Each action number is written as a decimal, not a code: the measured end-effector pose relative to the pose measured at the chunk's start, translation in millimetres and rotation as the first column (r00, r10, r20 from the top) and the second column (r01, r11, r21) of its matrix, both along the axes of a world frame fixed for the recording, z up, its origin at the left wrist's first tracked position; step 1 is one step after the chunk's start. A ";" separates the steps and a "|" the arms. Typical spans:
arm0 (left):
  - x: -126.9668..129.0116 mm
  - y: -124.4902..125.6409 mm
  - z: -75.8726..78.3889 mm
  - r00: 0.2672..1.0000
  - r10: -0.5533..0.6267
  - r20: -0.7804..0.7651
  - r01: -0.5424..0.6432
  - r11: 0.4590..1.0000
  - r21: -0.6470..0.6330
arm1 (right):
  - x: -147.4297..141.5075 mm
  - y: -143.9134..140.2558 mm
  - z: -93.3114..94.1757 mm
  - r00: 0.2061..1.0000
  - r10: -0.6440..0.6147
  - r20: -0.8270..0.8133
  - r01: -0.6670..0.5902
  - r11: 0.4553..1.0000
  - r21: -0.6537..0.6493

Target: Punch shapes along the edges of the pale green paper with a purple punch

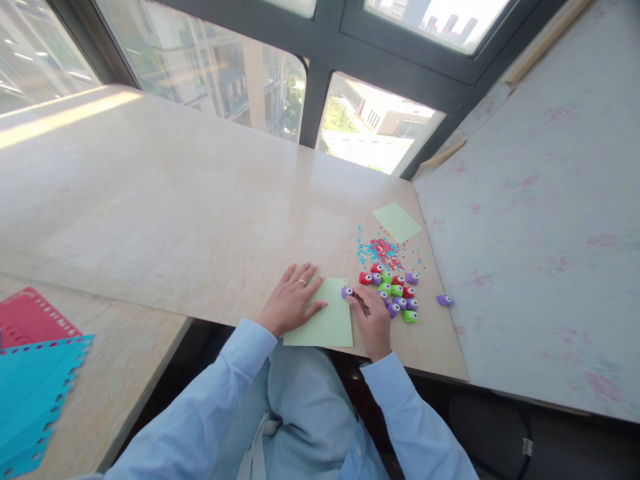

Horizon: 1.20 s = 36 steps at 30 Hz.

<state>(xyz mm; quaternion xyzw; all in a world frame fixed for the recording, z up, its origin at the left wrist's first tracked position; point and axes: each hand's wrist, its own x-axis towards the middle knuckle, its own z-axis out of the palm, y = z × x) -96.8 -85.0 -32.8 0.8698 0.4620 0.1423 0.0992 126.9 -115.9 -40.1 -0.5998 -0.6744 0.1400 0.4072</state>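
Note:
A pale green sheet of paper (327,320) lies at the front edge of the stone-like sill in front of me. My left hand (293,300) rests flat on its upper left part, fingers stretched out, a ring on one finger. At the sheet's upper right edge sits a small purple craft punch (347,292). My right hand (371,320) grips this punch between thumb and fingers. Just right of that hand stands a cluster of several small punches (397,291) in red, green and purple.
Red and blue paper bits (384,252) are scattered behind the punches, near another pale green sheet (397,222). A lone purple punch (444,300) sits by the papered wall (540,253). At far left lie red paper (35,317) and blue paper (40,400) with punched edges.

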 end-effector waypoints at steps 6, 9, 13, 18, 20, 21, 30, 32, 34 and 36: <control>0.6 0.1 0.2 1.000 0.008 0.005 -0.008 1.000 0.000 | 1.4 -1.6 -0.1 1.000 0.005 0.004 -0.005 1.000 0.003; 0.8 0.2 0.2 1.000 0.010 0.019 -0.010 1.000 -0.004 | 2.5 -3.8 -0.4 1.000 0.003 0.020 -0.004 1.000 0.020; 0.9 0.5 0.1 1.000 0.010 0.021 -0.010 1.000 -0.005 | 2.5 -5.3 -0.1 0.999 -0.004 0.039 0.003 1.000 0.026; 0.8 0.9 -0.4 0.999 0.009 0.038 -0.009 1.000 -0.008 | 0.7 -4.0 0.8 0.999 -0.020 0.033 0.019 1.000 0.013; 0.7 1.0 -0.5 0.999 0.008 0.040 -0.008 1.000 -0.008 | 0.2 -3.7 0.8 1.000 -0.019 0.022 0.019 1.000 0.001; 0.6 0.9 -0.6 0.999 0.007 0.038 -0.007 1.000 -0.007 | 0.0 -3.7 0.6 1.000 -0.019 0.014 0.019 1.000 -0.006; 0.7 1.5 -2.6 0.998 0.000 0.063 0.000 1.000 -0.009 | 0.9 -2.3 -2.0 1.000 -0.030 -0.010 0.029 0.998 -0.050; 0.6 1.6 -3.1 0.998 0.000 0.064 0.001 1.000 -0.009 | 1.1 -2.4 -2.9 0.999 -0.033 -0.020 0.032 0.998 -0.058; 0.6 1.6 -3.2 0.998 0.001 0.065 0.000 1.000 -0.007 | 0.5 -3.5 -2.7 0.997 -0.050 -0.051 0.046 0.996 -0.079; 0.8 1.5 -3.1 0.998 0.003 0.068 -0.003 1.000 -0.002 | -0.7 -5.2 -0.5 0.992 -0.075 -0.103 0.063 0.992 -0.108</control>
